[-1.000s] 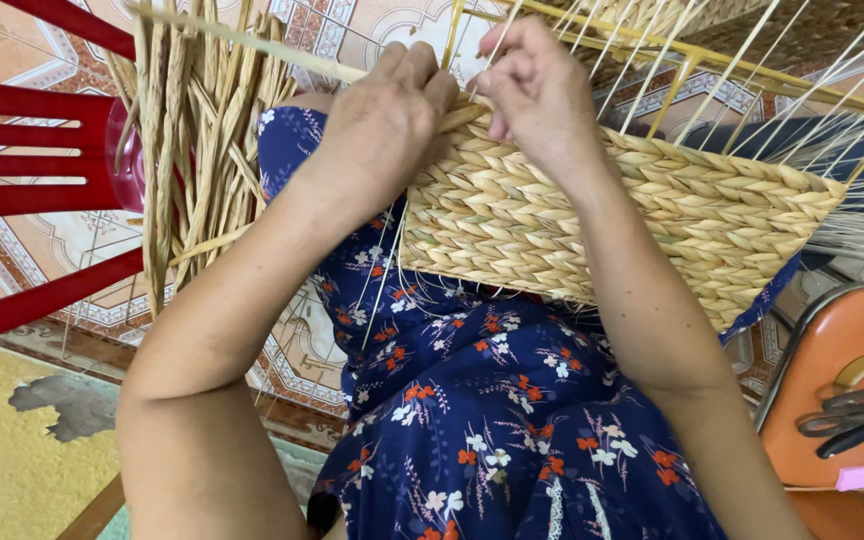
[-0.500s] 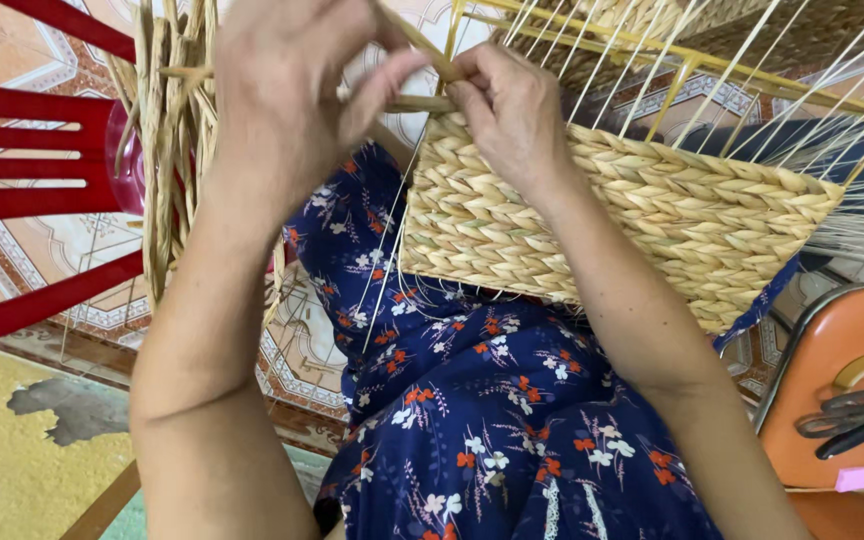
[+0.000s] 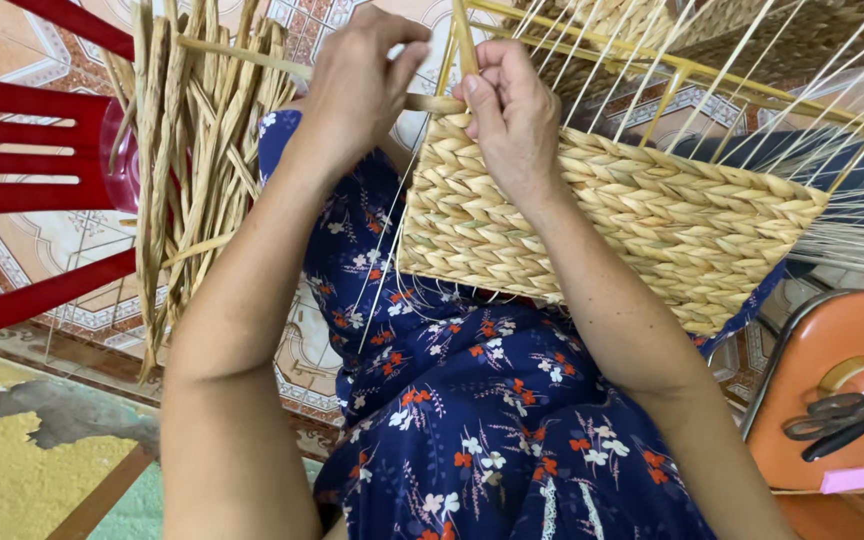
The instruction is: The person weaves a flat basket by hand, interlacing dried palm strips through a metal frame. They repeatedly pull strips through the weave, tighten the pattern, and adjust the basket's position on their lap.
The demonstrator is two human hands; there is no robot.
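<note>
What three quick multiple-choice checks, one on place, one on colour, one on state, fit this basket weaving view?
1. Where does the bundle of dried straw strands lie?
A. beside the red plastic chair
B. on the orange seat
C. inside the basket

2. What colour is the metal frame above the half-woven straw basket?
A. blue
B. yellow
C. black

3. What are the hands doing?
A. resting flat
B. holding the black scissors
C. pinching a flat straw strand

A: the bundle hangs next to the chair.
B: the bars show yellow.
C: left hand and right hand grip the strand at the rim.
</note>
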